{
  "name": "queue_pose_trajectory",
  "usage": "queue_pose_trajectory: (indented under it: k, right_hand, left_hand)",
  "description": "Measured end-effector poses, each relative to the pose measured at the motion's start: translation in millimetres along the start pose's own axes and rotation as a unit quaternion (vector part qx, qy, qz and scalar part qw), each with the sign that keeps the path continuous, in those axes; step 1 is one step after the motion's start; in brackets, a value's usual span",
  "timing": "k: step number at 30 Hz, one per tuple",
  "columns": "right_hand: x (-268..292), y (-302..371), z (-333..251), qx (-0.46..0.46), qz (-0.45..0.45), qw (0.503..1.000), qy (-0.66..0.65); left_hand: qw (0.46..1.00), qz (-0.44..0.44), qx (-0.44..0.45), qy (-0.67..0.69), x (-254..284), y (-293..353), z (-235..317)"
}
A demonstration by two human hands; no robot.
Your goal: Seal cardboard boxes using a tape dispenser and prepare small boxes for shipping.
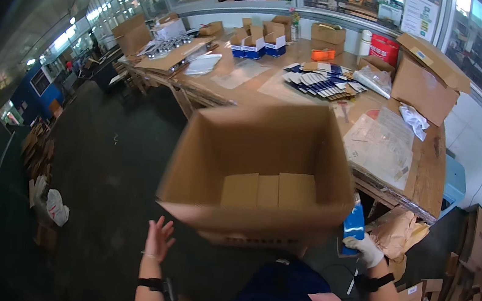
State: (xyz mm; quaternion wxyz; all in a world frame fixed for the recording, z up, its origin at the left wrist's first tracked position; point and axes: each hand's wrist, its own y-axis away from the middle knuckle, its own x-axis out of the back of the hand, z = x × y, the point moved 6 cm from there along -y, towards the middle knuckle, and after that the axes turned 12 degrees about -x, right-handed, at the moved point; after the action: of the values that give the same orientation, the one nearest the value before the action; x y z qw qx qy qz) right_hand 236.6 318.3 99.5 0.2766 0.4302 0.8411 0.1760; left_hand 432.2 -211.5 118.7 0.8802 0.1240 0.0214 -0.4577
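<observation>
Brown cardboard box (265,154), open-topped, blurred; left hand (159,239) spread wide; gloved right hand (367,249) gripping blue object (355,221)

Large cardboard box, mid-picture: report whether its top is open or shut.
Open. No flap covers the top of the large cardboard box; its inner walls and bottom panels show through the opening.
</observation>
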Motion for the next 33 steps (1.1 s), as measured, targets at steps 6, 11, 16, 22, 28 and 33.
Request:
queue_pose_trajectory:
  k: [6, 11, 16, 22, 28, 33]
  right_hand:
    - [-8.3, -36.6, 81.3, -0.003, 0.051, 0.995, -0.086]
    - [-31.8, -16.5, 14.0, 0.047, 0.137, 0.989, 0.006]
    - [31.5, -12.4, -122.1, 0.066, 0.544, 0.721, 0.424]
    - [129.8, -84.0, -172.1, -0.048, 0.538, 0.632, 0.555]
    - [103.8, -69.2, -188.5, 0.033, 0.575, 0.627, 0.525]
    - [30.5, -33.3, -167.6, 0.014, 0.582, 0.697, 0.418]
  left_hand:
    - [0.991, 0.121, 0.048, -0.019, -167.7, -16.1, -39.7]
    - [0.970, 0.206, 0.124, 0.035, -170.9, -47.1, -71.9]
    - [0.970, 0.082, 0.218, 0.069, -162.9, -32.5, -87.3]
    - [0.975, 0.029, 0.218, -0.019, -216.6, -22.2, -87.1]
    - [0.976, -0.034, 0.213, -0.022, -237.8, -16.9, -48.6]
    - [0.965, -0.155, 0.204, -0.061, -150.8, -34.3, -45.0]
